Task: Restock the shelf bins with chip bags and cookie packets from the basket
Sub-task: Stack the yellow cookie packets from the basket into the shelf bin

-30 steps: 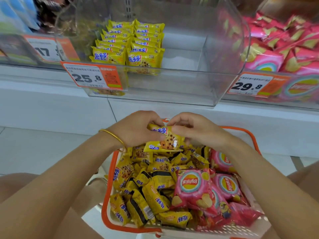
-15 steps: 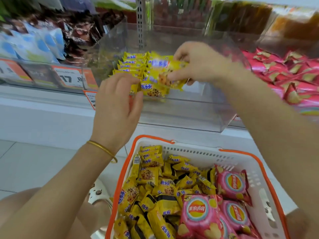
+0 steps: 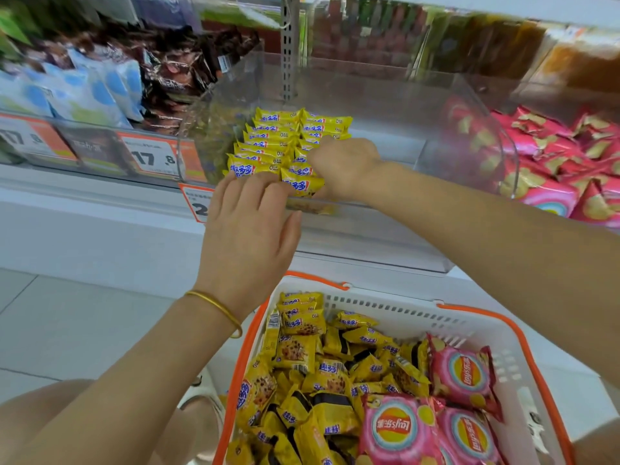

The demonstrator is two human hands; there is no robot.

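The right hand (image 3: 345, 169) reaches over the near rim into a clear plastic shelf bin (image 3: 469, 115) with curved walls. Its grip is clamped on a yellow cookie packet (image 3: 303, 184) with blue lettering, held at the near end of the right-hand row. Two neat rows of stocked packets (image 3: 271, 142) of the same yellow kind run from near to far in the left part of the bin.

The left hand (image 3: 248, 226) wears a thin gold bangle (image 3: 218, 310) on its wrist. It is raised in front of the bin with its fingers straight and close together, its grip holding nothing. Its fingertips (image 3: 255, 184) lie at the near end of the left-hand row; whether they touch it cannot be told.

Nearer the person stands a white plastic basket (image 3: 402, 317) with an orange rim. It holds a heap of loose cookie packets (image 3: 302, 357) on its left side and pink chip bags (image 3: 399, 427) with a round yellow and red logo on its right.

In the next bin to the right lie shelved pink bags (image 3: 553, 156). To the left, a white and orange price label (image 3: 151, 159) reading 17.8 sits on the shelf edge. Behind it are blue and white packs (image 3: 84, 92) and dark brown packs (image 3: 181, 75).
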